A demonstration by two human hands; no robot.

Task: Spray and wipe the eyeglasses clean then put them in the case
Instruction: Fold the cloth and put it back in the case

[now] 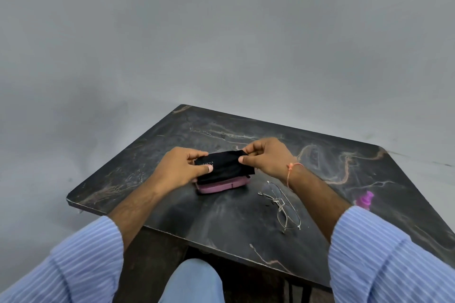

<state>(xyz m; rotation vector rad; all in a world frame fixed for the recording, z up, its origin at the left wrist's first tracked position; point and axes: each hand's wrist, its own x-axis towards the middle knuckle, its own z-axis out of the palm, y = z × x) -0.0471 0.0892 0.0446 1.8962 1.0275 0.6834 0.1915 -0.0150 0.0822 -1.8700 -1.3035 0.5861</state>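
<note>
A black cleaning cloth [222, 164] with small pale lettering is stretched between both hands, just above a purple-pink eyeglass case [221, 186] lying shut on the dark table [172, 204]. My left hand [183, 167] pinches the cloth's left end, my right hand [267, 157] pinches its right end. Thin metal-framed eyeglasses [283, 206] lie on the table to the right of the case, below my right forearm. A purple spray bottle [364, 200] shows partly behind my right sleeve.
The dark marbled table has its near edge over my knee [194, 280] and its left corner [70, 200] close by. A plain grey wall [221, 32] stands behind the table.
</note>
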